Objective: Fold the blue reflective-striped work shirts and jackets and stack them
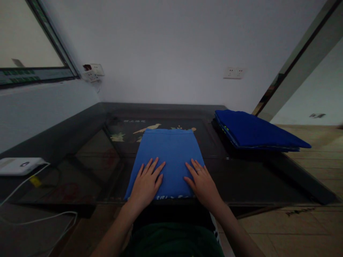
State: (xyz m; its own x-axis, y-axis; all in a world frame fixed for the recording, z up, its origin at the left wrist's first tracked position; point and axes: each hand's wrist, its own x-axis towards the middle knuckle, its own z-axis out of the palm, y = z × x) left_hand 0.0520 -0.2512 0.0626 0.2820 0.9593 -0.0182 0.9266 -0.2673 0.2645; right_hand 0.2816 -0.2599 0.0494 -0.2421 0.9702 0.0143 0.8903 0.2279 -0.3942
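A light blue piece of fabric [171, 151], folded or sewn into a near rectangle, lies flat on the dark table in front of me. A seam runs along its far edge, and white lettering shows at the near edge. My left hand [147, 180] rests on its left side, fingers spread. On the right side lies my right hand [200, 180], also palm down with fingers apart and a ring on one finger. Both hands press flat and grip nothing. Whether the fabric is a bag or a folded cloth I cannot tell.
A stack of darker blue fabric pieces [257, 130] sits at the table's right side. On the left are a white device [21, 166] with a white cable [26, 182] and a yellow tag [35, 181]. The glossy table [85, 157] meets the wall, which has sockets [234, 72].
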